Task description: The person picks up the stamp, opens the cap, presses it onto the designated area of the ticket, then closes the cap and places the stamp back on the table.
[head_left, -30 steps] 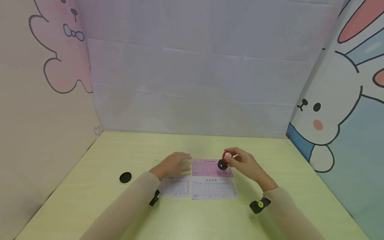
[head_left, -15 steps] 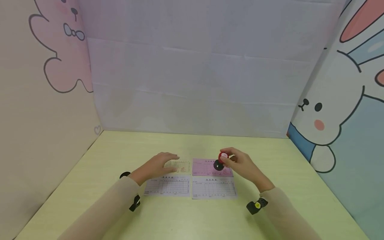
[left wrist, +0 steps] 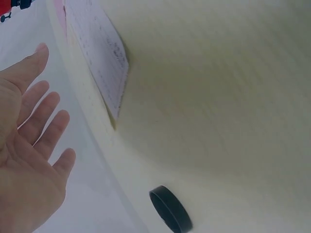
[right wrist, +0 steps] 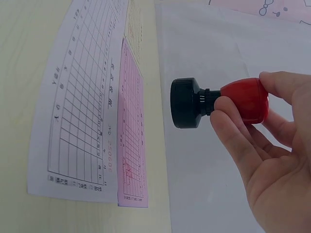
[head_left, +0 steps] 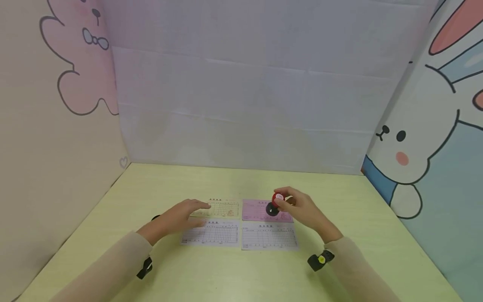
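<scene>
A red-handled stamp [right wrist: 209, 97] is held over the pink slip [head_left: 254, 211], its black base turned toward the slip. The red handle is pinched between the thumb and fingers of the right hand [head_left: 305, 209]. Beside the pink slip a yellow slip [head_left: 224, 209] is laid, and nearer the person two white slips [head_left: 269, 237] are placed side by side. By the left ends of the yellow and left white slips, the left hand [head_left: 177, 218] is held with fingers loosely extended, nothing gripped. A black cap [left wrist: 170, 208], partly hidden in the head view, is set on the surface [head_left: 241, 277].
</scene>
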Available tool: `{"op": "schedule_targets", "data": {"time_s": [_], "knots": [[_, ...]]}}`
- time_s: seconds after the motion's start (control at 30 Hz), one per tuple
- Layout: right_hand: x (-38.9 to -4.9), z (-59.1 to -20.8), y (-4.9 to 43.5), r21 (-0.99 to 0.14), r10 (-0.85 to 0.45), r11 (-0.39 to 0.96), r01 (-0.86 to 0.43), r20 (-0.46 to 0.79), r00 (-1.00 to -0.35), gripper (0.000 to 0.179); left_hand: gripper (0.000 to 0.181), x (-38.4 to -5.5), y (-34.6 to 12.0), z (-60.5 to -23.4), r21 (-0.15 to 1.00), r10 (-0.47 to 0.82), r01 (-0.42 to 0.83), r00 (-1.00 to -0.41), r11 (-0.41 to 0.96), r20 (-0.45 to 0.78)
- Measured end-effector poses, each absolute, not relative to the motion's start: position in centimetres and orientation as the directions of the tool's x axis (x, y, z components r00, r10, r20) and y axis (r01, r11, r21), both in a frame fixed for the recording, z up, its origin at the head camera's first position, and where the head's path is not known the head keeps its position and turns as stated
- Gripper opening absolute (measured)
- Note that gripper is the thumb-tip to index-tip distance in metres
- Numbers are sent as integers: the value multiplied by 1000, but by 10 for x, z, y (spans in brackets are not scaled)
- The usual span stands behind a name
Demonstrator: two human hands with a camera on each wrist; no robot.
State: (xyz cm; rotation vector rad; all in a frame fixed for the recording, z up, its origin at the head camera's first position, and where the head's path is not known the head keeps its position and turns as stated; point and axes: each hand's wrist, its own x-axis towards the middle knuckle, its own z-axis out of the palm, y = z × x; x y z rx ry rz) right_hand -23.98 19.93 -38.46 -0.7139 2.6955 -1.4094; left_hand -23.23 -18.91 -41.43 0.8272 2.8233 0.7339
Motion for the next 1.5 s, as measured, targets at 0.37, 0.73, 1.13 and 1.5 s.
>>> {"op": "schedule_targets", "data": {"time_s": [0.37, 0.73, 1.13, 1.5], "knots": [[-242, -396, 198, -816, -426, 438, -379, 182, -886, 35, 49, -214, -213, -431, 422, 540, 509, -840, 751, 51], [-239, -402, 190, -801, -444, 471, -370, 148, -884, 35, 54, -201, -228, -438, 418, 575, 550, -814, 723, 75], [-236, -404, 171, -854, -507, 398, -337, 102, -856, 29, 52, -198, -228, -443, 391, 579, 568, -809, 724, 102], [-231, -407, 145, -839, -549, 400, -369, 103, -829, 36, 53, -201, -230, -447, 398, 576, 566, -811, 722, 107]]}}
